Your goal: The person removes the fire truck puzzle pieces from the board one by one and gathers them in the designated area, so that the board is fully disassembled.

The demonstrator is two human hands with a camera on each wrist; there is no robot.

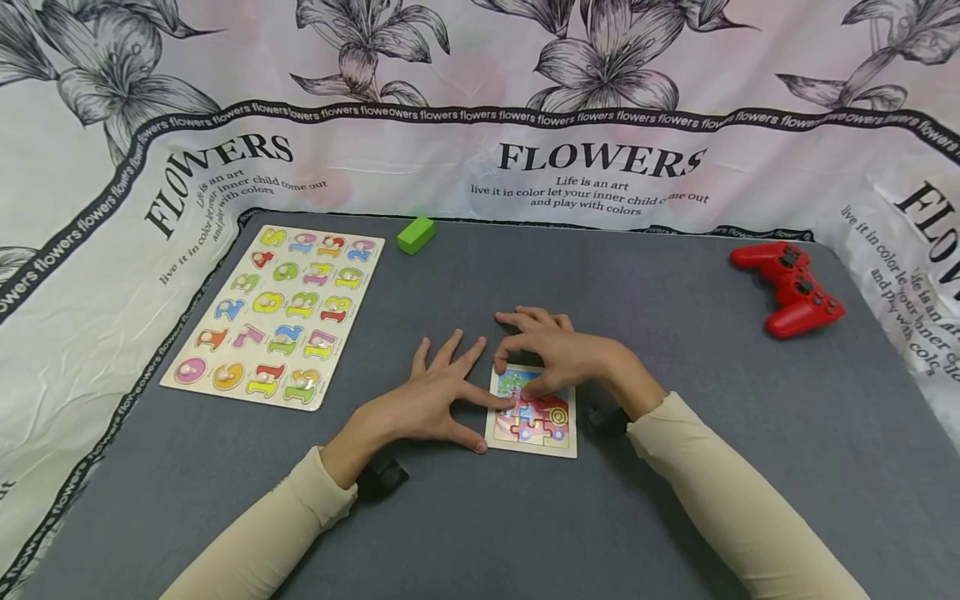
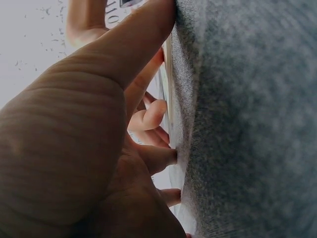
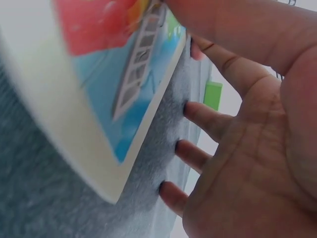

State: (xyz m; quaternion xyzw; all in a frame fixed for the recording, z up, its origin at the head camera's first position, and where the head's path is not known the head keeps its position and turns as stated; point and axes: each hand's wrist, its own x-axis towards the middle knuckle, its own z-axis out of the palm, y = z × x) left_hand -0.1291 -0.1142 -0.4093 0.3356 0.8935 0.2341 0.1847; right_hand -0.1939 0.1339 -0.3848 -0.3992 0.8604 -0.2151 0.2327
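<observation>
A small square jigsaw puzzle (image 1: 553, 432) with a light border lies flat on the table, its picture partly covered by fingers. My left hand (image 1: 429, 404) spreads its fingers at the puzzle's left side. Its index finger reaches onto the pieces, and the thumb touches the lower left border. From the right, my right hand (image 1: 558, 354) arches over the top edge, thumb pressing on the pieces and index fingertip by the upper left border. In the right wrist view, the other right fingertips rest on the table, and a ladder shows on the puzzle (image 3: 74, 134).
To the left lies a number board (image 1: 251, 337) filled with coloured numerals. A green block (image 1: 416, 236) sits at the back of the grey table (image 1: 480, 533). A red game controller (image 1: 791, 287) is at the far right. Flower-printed cloth (image 1: 420, 167) borders the table.
</observation>
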